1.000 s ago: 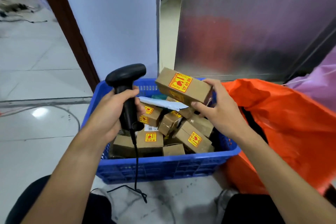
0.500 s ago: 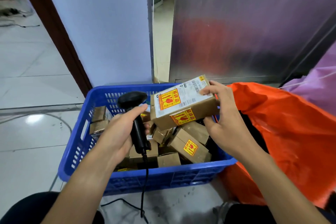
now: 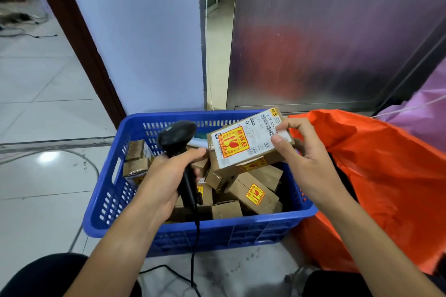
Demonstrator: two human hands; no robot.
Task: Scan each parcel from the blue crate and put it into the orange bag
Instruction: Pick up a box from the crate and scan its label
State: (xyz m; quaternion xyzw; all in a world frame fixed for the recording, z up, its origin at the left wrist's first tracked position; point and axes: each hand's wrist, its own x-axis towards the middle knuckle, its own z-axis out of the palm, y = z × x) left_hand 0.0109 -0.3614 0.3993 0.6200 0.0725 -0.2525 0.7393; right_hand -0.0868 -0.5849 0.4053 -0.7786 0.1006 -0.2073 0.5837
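My right hand (image 3: 306, 164) grips a brown cardboard parcel (image 3: 243, 144) by its right end, above the blue crate (image 3: 115, 200). The parcel's white shipping label with barcodes and a yellow-red fragile sticker faces up. My left hand (image 3: 164, 181) grips a black handheld scanner (image 3: 177, 140) by the handle, its head just left of the parcel. Several more brown parcels (image 3: 255, 195) with yellow stickers lie in the crate. The orange bag (image 3: 386, 176) stands open-mouthed right of the crate.
The scanner's black cable (image 3: 193, 260) hangs down to the tiled floor (image 3: 48, 108) between my knees. A white wall and a metal panel (image 3: 325, 31) rise behind the crate. A purple bag (image 3: 424, 106) lies behind the orange one.
My right hand has turned the parcel so its label faces up. My left hand has lowered the scanner and brought its head beside the parcel.
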